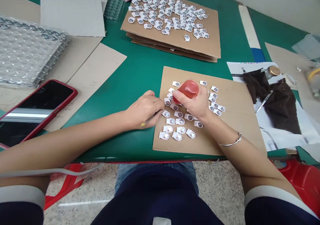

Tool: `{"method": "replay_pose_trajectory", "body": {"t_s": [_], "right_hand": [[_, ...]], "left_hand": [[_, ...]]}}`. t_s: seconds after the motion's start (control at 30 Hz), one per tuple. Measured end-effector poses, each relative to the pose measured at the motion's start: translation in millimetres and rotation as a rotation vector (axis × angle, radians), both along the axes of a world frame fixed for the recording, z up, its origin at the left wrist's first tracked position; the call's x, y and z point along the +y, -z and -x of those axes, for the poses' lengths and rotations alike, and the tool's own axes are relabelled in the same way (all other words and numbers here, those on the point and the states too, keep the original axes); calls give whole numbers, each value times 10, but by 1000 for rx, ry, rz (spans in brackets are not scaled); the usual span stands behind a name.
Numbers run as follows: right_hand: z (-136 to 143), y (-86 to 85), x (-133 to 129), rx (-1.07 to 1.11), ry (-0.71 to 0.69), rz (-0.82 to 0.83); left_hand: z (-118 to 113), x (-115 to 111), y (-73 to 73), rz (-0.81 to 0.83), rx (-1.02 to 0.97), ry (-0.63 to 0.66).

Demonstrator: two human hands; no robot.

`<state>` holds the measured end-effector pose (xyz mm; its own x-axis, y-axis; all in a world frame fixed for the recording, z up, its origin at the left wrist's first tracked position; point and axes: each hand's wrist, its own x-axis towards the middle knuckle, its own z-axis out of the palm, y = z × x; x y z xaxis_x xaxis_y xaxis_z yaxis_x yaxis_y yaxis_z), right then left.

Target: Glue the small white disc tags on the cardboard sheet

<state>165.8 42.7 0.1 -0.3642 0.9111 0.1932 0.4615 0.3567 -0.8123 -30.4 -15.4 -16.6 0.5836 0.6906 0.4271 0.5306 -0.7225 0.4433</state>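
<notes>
My right hand (197, 105) grips a small red squeeze bottle (188, 89), tipped down to the left over a cardboard sheet (237, 118). Several small white tabs with round metal centres (175, 121) lie in rows on that sheet. Beside it my left hand (145, 110) rests at the sheet's left edge with fingers closed around a thin dark tool with a yellow end (143, 124), its fingertips touching one tab (167, 101).
A cardboard stack (212, 45) at the back carries several more tabs (170, 13). A red-cased phone (35, 110) lies at the left, by clear plastic trays (27, 51) and paper sheets (72, 13). A dark cloth (280, 101), scissors and a small jar (273, 71) sit at the right.
</notes>
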Motion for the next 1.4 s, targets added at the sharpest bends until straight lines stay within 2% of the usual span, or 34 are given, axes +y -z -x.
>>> {"method": "replay_pose_trajectory", "body": {"t_s": [0.23,0.37,0.57,0.8,1.4], "right_hand": [[-30,106,-56,33,99,-5],[-48,127,-100,81,113,-18],[-99,132,-152,271,137,-58],[-64,131,-168,173,91,-129],[-66,196,-147,151,65,-149]], "left_hand": [[23,36,-17,165,-84,2],[13,61,-16,192,-96,-31],[28,98,-4,173,-138,-66],[27,82,6,201,-124,-72],[26,68,10,203,-103,-65]]}}
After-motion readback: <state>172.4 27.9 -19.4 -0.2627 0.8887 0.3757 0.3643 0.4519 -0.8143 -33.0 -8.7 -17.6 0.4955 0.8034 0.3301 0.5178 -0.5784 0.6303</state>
